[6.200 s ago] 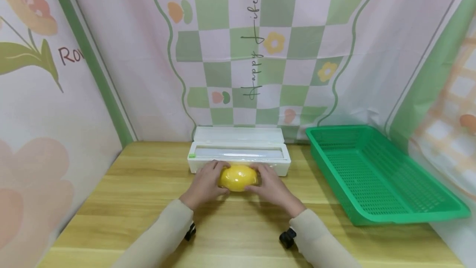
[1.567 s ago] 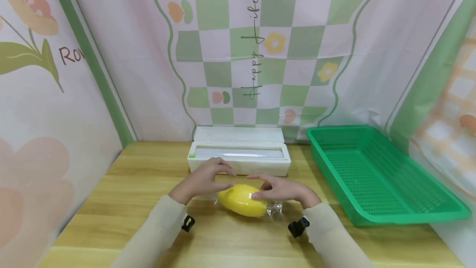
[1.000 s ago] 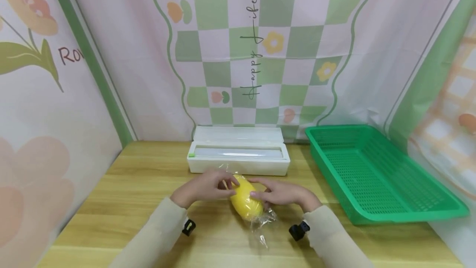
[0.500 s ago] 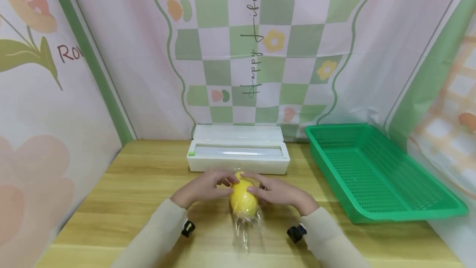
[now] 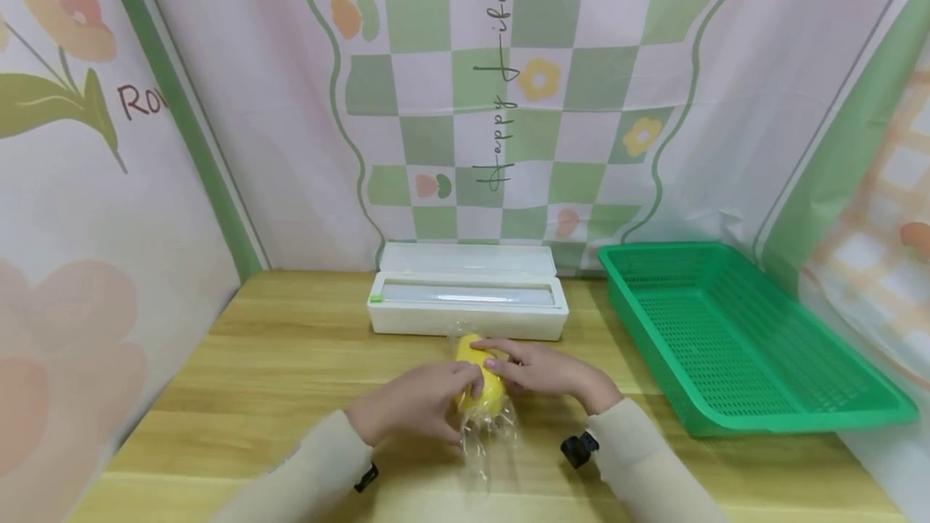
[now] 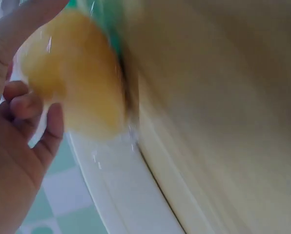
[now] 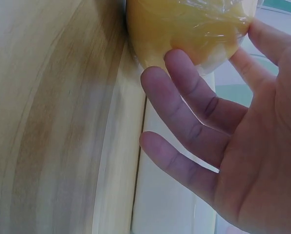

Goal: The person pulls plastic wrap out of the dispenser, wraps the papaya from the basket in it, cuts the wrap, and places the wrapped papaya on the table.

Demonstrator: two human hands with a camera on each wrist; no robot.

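A yellow oval fruit (image 5: 475, 357), mango-like, sits on the table in loose clear plastic film (image 5: 481, 442). Crumpled film trails from its near end. My right hand (image 5: 548, 371) holds the fruit from the right, thumb and index finger on it; its other fingers are spread in the right wrist view. At the near left side, my left hand (image 5: 417, 402) has a forefinger at the fruit and its thumb low by the film. In the left wrist view the fruit (image 6: 82, 78) is blurred, beside loosely bent fingers; firm contact is unclear there.
Behind the fruit stands a white cling film box (image 5: 465, 321), its lid up and a roll inside. To the right is a green perforated plastic basket (image 5: 726, 353). The wooden table (image 5: 269, 361) backs onto a patterned curtain (image 5: 538, 23).
The fruit has come from against the film box toward me, then turned from crosswise to lengthwise. Over the last half second my left hand has moved nearer the front end; my right hand stays.
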